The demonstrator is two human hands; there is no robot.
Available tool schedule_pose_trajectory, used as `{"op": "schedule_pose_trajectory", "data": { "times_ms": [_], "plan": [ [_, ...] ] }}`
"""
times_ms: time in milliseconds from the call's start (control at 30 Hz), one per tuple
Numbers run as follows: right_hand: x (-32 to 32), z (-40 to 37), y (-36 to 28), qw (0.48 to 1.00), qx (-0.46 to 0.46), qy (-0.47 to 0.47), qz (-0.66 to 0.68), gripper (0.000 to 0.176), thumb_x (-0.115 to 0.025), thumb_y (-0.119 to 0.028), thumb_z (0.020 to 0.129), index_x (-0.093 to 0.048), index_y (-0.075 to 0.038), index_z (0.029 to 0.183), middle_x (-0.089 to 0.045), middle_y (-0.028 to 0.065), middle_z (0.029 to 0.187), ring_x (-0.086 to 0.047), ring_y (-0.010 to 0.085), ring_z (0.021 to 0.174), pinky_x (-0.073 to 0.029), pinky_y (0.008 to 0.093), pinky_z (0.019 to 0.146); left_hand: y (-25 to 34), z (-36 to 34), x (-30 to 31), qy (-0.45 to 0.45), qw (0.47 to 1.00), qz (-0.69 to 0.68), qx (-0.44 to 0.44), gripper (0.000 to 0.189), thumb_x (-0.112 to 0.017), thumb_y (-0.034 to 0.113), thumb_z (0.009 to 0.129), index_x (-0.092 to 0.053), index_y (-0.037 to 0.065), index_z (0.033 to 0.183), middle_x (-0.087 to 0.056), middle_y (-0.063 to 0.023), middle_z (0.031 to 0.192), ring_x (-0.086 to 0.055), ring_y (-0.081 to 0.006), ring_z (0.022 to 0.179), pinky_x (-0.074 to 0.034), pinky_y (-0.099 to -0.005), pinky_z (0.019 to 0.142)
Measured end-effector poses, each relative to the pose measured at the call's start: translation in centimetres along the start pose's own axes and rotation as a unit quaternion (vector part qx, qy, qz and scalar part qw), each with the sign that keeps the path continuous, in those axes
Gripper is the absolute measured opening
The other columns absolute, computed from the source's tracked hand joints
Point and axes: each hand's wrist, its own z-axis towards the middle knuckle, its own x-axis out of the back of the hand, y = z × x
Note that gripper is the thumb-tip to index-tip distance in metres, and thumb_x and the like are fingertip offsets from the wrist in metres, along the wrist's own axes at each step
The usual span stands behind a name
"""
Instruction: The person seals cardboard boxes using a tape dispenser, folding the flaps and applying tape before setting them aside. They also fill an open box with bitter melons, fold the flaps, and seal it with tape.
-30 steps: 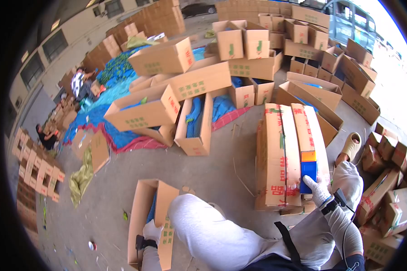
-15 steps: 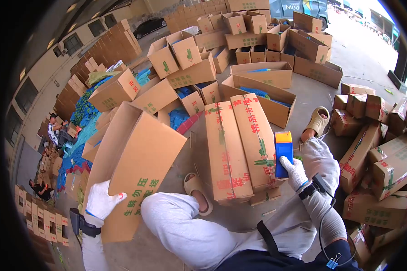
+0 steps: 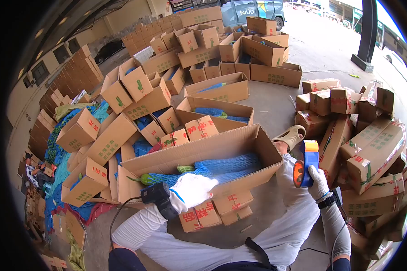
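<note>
My right hand (image 3: 319,183) has its fingers wrapped round the blue tape dispenser (image 3: 311,165), upright beside my knee. My left (image 3: 192,192) is at the near wall of the open carton (image 3: 199,156) — I can't tell whether those fingers pinch it — which lies across taped cartons (image 3: 201,217), blue-netted produce (image 3: 230,166) inside.
</note>
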Motion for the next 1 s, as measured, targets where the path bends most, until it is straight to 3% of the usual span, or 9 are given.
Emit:
{"op": "schedule_pose_trajectory", "data": {
  "times_ms": [133, 200, 267, 367, 467, 533, 667, 833, 1000],
  "plan": [
    [2.3, 3.8, -2.4, 0.995, 0.018, -0.002, 0.096, 0.046, -0.056, -0.042, 0.097, -0.062, 0.001, 0.112, -0.066, 0.0090, 0.093, -0.064, 0.0179, 0.072, -0.054, 0.0350, 0.076, 0.6, -3.0, 3.2, -0.008, 0.997, -0.064, 0.040, 0.036, -0.064, 0.039, 0.088, -0.063, 0.013, 0.113, -0.063, -0.0088, 0.095, -0.066, -0.0266, 0.087, -0.054, -0.0404, 0.075],
    [1.2, 7.8, -3.3, 0.992, 0.017, -0.019, 0.127, 0.048, -0.050, -0.048, 0.099, -0.061, -0.002, 0.103, -0.063, 0.0080, 0.082, -0.055, 0.0175, 0.056, -0.052, 0.0363, 0.070, -1.1, -6.6, 4.3, 0.186, 0.969, -0.033, 0.157, 0.033, -0.070, 0.038, 0.085, -0.065, 0.013, 0.106, -0.062, -0.0087, 0.094, -0.063, -0.0268, 0.090, -0.051, -0.0414, 0.078],
    [1.5, 13.2, -2.2, 0.982, 0.025, -0.155, 0.104, 0.051, -0.044, -0.054, 0.100, -0.059, -0.006, 0.098, -0.060, 0.0052, 0.071, -0.047, 0.0163, 0.046, -0.050, 0.0364, 0.066, -4.9, -12.5, 3.1, 0.383, 0.849, 0.016, 0.364, 0.016, -0.069, 0.018, 0.088, -0.061, 0.005, 0.092, -0.062, -0.0099, 0.083, -0.062, -0.0247, 0.074, -0.049, -0.0358, 0.067],
    [-1.9, 17.2, -1.7, 0.959, -0.082, -0.205, 0.178, 0.047, -0.041, -0.051, 0.102, -0.059, -0.008, 0.101, -0.063, 0.0059, 0.075, -0.058, 0.0192, 0.055, -0.051, 0.0344, 0.066, -11.0, -22.1, -1.0, 0.369, 0.679, -0.289, 0.565, 0.014, -0.061, 0.011, 0.096, -0.052, 0.007, 0.086, -0.048, 0.0020, 0.070, -0.041, -0.0070, 0.064, -0.039, -0.0261, 0.059],
    [-7.4, 17.7, 0.4, 0.985, -0.072, -0.144, 0.055, 0.043, -0.061, -0.041, 0.094, -0.055, -0.005, 0.118, -0.068, 0.0102, 0.096, -0.068, 0.0209, 0.085, -0.058, 0.0342, 0.073, -13.7, -22.5, -5.3, 0.353, 0.746, -0.430, 0.367, 0.016, -0.059, 0.012, 0.097, -0.049, 0.008, 0.084, -0.049, 0.0042, 0.068, -0.042, -0.0057, 0.057, -0.039, -0.0252, 0.052],
    [-10.8, 16.2, -0.1, 0.932, -0.144, -0.332, -0.013, 0.072, -0.076, -0.046, 0.080, -0.050, 0.001, 0.129, -0.070, 0.0134, 0.091, -0.069, 0.0205, 0.070, -0.058, 0.0293, 0.062, -13.3, -20.8, -3.1, 0.169, 0.746, -0.516, 0.386, 0.016, -0.060, 0.016, 0.097, -0.051, 0.007, 0.087, -0.052, 0.0030, 0.068, -0.047, -0.0072, 0.057, -0.042, -0.0268, 0.052],
    [-17.0, 12.9, -2.0, 0.903, -0.187, -0.334, -0.197, 0.082, -0.082, -0.045, 0.072, -0.050, 0.005, 0.128, -0.068, 0.0129, 0.099, -0.068, 0.0175, 0.064, -0.056, 0.0260, 0.053, -13.7, -15.3, -1.7, -0.100, 0.736, -0.492, 0.454, 0.031, -0.063, 0.036, 0.095, -0.058, 0.006, 0.104, -0.062, -0.0072, 0.076, -0.065, -0.0162, 0.070, -0.051, -0.0315, 0.061],
    [-16.7, 11.4, -1.2, 0.928, -0.146, -0.300, -0.165, 0.077, -0.080, -0.046, 0.075, -0.053, 0.007, 0.125, -0.069, 0.0122, 0.082, -0.066, 0.0183, 0.057, -0.055, 0.0256, 0.053, -9.0, -17.5, 1.2, -0.116, 0.914, -0.242, 0.305, 0.073, -0.063, 0.067, 0.082, -0.055, 0.008, 0.123, -0.059, -0.0212, 0.117, -0.064, -0.0364, 0.103, -0.050, -0.0434, 0.088],
    [-14.6, 15.0, 0.3, 0.943, -0.098, -0.315, -0.052, 0.054, -0.062, -0.042, 0.094, -0.054, 0.004, 0.123, -0.069, 0.0155, 0.088, -0.068, 0.0214, 0.063, -0.057, 0.0285, 0.059, -8.4, -14.8, -0.8, 0.087, 0.930, -0.027, 0.355, 0.079, -0.053, 0.086, 0.070, -0.059, 0.008, 0.085, -0.061, -0.0125, 0.069, -0.065, -0.0357, 0.063, -0.050, -0.0453, 0.055]
  ]
}}
